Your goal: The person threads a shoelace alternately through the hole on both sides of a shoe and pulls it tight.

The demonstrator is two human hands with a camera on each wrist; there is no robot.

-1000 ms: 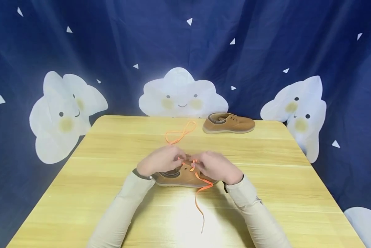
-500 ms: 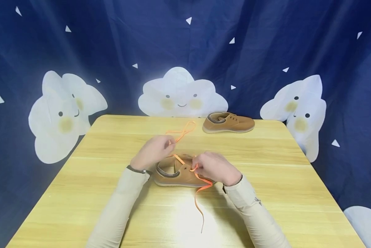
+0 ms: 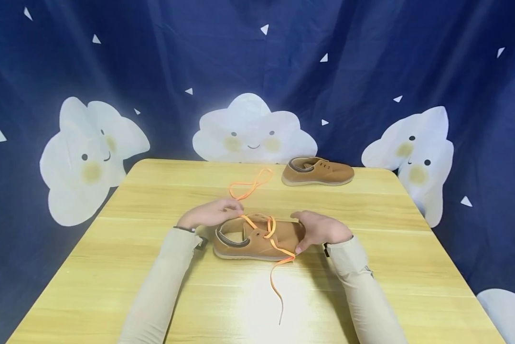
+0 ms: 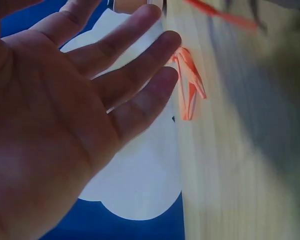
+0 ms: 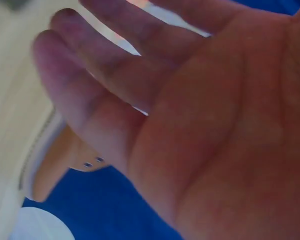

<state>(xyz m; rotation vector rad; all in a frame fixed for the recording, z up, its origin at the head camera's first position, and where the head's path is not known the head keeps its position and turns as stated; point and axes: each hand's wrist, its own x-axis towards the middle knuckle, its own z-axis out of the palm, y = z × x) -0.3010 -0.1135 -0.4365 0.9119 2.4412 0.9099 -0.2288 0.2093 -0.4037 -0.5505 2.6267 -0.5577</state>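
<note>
A brown shoe (image 3: 262, 246) lies in the middle of the table in the head view, its toe to the right. An orange shoelace (image 3: 271, 228) loops through its front eyelets. One end trails toward the near edge, and the rest runs to a loose loop (image 3: 253, 184) behind the shoe. My left hand (image 3: 210, 212) is beside the heel opening, fingertips close to the lace; in the left wrist view its fingers are spread and relaxed, gripping nothing. My right hand (image 3: 324, 228) spreads around the toe, thumb on the near side and fingers on the far side. Whether it presses the toe is hard to tell.
Another brown shoe (image 3: 319, 172), with no lace in its visible eyelets, stands at the back right of the wooden table (image 3: 154, 267). Behind the table hangs a dark blue curtain (image 3: 223, 52) with white clouds.
My left hand reached back along the lace, then came down beside the heel and loosened. My right hand let go of the lace at the eyelets and moved right to the toe.
</note>
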